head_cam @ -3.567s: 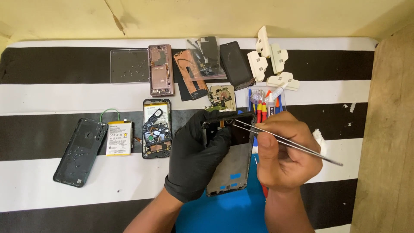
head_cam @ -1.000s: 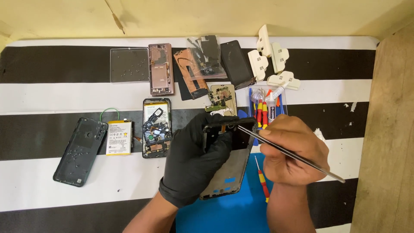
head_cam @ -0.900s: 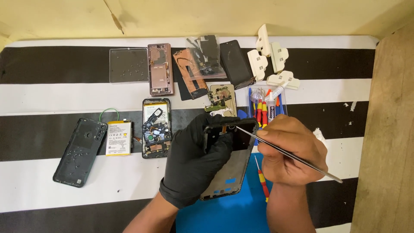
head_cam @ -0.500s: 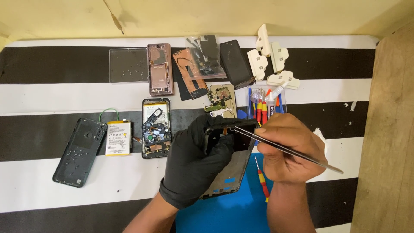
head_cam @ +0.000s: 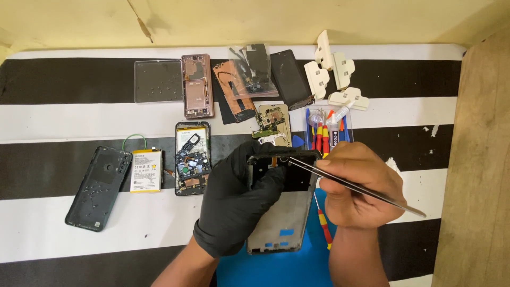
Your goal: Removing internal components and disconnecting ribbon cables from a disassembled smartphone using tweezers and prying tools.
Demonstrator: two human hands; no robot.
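My left hand (head_cam: 236,199), in a black glove, grips the left edge of an opened phone frame (head_cam: 281,223) and holds it over a blue mat (head_cam: 276,268). My bare right hand (head_cam: 356,191) pinches long metal tweezers (head_cam: 361,185). Their tips rest at the frame's top edge near a small orange flex strip (head_cam: 274,159). A red and yellow screwdriver (head_cam: 323,226) lies just right of the frame, under my right wrist.
The striped black and white table carries a dark back cover (head_cam: 98,186), a white battery (head_cam: 145,170), an opened phone with loose parts (head_cam: 191,158), a pink frame (head_cam: 197,85), a clear plate (head_cam: 158,81), a circuit board (head_cam: 273,123), a tool kit (head_cam: 326,127) and white clamps (head_cam: 332,72).
The tweezers' tips have shifted slightly along the top edge of the frame. My left hand keeps the same grip on the frame.
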